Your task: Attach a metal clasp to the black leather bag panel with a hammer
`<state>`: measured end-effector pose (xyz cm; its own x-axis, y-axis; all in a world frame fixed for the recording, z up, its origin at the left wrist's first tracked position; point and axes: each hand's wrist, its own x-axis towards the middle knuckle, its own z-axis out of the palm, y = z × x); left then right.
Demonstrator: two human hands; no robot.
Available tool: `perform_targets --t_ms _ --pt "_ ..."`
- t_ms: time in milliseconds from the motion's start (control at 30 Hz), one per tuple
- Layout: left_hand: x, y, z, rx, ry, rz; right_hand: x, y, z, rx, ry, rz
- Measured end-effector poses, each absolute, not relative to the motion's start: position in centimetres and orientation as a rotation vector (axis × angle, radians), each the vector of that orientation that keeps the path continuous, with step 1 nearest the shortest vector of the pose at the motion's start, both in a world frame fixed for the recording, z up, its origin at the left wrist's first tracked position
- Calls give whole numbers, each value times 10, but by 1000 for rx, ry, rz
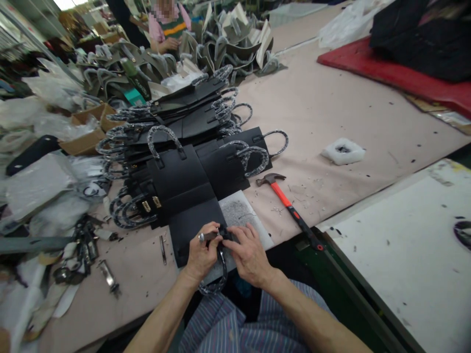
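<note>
A black bag panel (196,225) lies in front of me, its near edge over a pale speckled slab (241,215). Its plastic-wrapped handle (217,287) loops down towards my lap. My left hand (202,252) is closed around a short brown tool with a silver end (206,237), lying low over the panel; its exact kind I cannot make out. Close beside it, my right hand (250,252) has its fingertips pinched on a small black piece (225,234) at the handle's end. The fingers partly hide this spot.
A claw hammer (281,193) with a red and black handle lies to the right. Stacked black bag panels (176,122) with wrapped handles stand ahead. White foam (344,151) and a red board (390,68) lie right. A metal tool (108,275) is at left; a person (169,29) is behind.
</note>
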<state>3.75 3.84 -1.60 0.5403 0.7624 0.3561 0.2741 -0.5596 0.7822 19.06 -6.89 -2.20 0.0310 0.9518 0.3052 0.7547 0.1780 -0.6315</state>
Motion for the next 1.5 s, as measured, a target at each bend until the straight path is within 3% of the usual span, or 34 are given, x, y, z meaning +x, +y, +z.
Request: perform_targets --t_ms 133,300,400,533,767,900,1000,1200,1367,1500 --pt "38 36 -18 2038 848 946 224 -71 -11 -1645 -1621 232" --pt "36 35 -19 1980 848 930 288 -72 -2 -2250 -1459 -61" --pt "35 35 -20 1983 836 911 312 -70 -5 -2526 -1341 206" --pt "34 33 -20 1984 835 901 330 -63 -5 -2548 -983 620" --pt "31 28 -12 1969 880 852 311 -66 16 -2192 -771 1104" --pt "30 29 -10 1957 858 869 282 -81 36 -1989 -664 1210" --pt "31 29 -10 1963 851 859 267 -89 74 -1806 -744 1062" --pt "32 30 -15 2000 861 869 242 -98 138 -1720 -1603 247" --pt "32 30 -22 2033 902 874 231 -104 144 -1866 -2041 179" --pt "32 29 -22 2006 866 882 230 -109 168 -1689 -1733 82"
